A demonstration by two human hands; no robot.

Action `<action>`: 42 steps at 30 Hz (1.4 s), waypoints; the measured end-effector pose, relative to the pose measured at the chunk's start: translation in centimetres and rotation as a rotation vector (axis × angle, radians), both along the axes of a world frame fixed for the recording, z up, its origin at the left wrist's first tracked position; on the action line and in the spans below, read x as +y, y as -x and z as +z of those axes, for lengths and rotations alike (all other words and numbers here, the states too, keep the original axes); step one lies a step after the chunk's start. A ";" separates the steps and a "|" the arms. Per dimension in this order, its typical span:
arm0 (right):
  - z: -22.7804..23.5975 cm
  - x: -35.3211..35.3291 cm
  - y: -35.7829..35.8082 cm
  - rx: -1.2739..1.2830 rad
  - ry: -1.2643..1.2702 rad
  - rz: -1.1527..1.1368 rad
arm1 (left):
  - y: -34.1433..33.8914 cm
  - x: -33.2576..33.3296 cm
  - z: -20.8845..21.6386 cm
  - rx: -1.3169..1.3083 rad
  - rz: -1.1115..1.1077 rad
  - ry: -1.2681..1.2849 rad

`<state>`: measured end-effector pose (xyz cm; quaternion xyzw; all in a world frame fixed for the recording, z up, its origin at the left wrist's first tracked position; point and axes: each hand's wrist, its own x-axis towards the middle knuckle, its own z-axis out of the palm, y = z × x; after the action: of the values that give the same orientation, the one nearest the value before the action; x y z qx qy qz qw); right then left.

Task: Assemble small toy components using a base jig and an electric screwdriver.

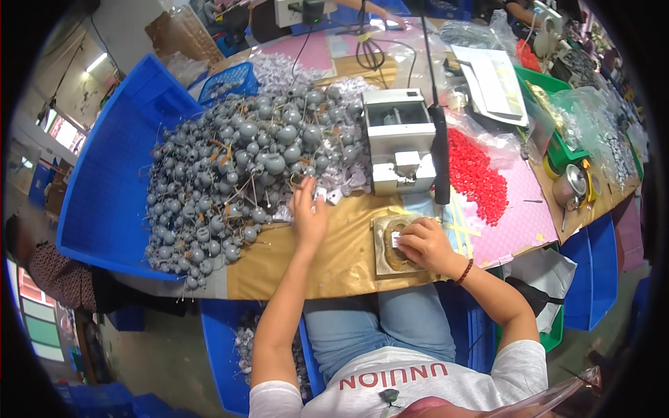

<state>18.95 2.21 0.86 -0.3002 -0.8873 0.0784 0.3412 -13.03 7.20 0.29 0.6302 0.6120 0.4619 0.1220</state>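
My left hand [309,217] reaches to the near edge of a heap of grey balls on thin stems [240,150]. Its fingers are stretched out and the thumb stands apart, beside some small white pieces [334,196]; nothing shows clearly in its grasp. My right hand [426,245] is closed, with the fingertips pinching a small white piece [396,240]. It is held over a square block [382,266] with a rounded brown middle, which the fingers partly hide. Behind that block stands a white and grey machine [401,131].
A large blue bin [104,188] lies tipped at the left, with the heap spilling from it. Red small parts [477,177] lie on a pink sheet [519,209] to the right. Farther right are a metal can [570,182] and a green crate [571,150]. A black upright bar [440,153] stands beside the machine.
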 end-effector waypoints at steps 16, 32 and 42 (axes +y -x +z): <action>0.3 -0.6 -0.6 0.414 0.419 -0.063 | 3.2 -0.3 2.8 -0.601 -0.005 0.175; 2.3 -0.8 -0.4 0.438 0.368 -0.076 | 1.7 -2.7 12.2 -0.446 -0.227 0.337; 9.7 -0.7 3.7 0.550 0.504 0.206 | -3.4 -8.4 13.5 -0.958 -0.898 0.734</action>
<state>15.27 1.47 10.57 -0.2519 -0.7411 0.4056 0.4721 -9.63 -1.23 13.78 0.4681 0.2906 0.3580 0.7539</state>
